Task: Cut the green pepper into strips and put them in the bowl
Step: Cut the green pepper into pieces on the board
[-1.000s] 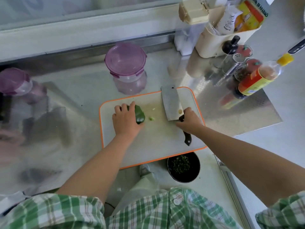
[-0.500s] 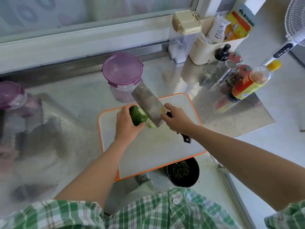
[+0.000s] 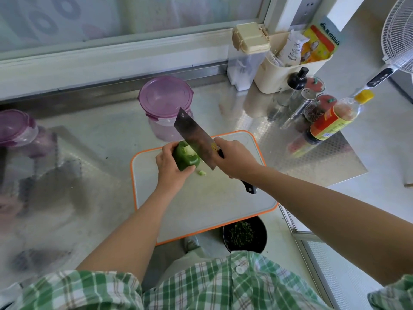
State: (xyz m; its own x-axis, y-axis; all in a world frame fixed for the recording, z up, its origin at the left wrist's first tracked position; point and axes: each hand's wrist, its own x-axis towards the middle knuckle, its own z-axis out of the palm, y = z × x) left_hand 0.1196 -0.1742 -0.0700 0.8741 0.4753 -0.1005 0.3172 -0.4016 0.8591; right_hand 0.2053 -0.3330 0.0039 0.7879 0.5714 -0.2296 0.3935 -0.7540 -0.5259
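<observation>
- My left hand (image 3: 171, 165) wraps the pepper (image 3: 186, 159), lifted over the board (image 3: 201, 198), cut end up
- My right hand (image 3: 234, 158) grips the cleaver (image 3: 194, 138), blade at the pale core
- I'd work the edge round the core, keeping my thumb clear
- Pepper: glossy dark green, whole apart from the opened top
- Bowl (image 3: 244, 234) sits nearer me than my right hand

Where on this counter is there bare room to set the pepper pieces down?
Bare: the cutting board's near half, toward the black bowl; also counter left of the board. Crowded: the back right corner, with sauce bottle, shakers and caddy.
</observation>
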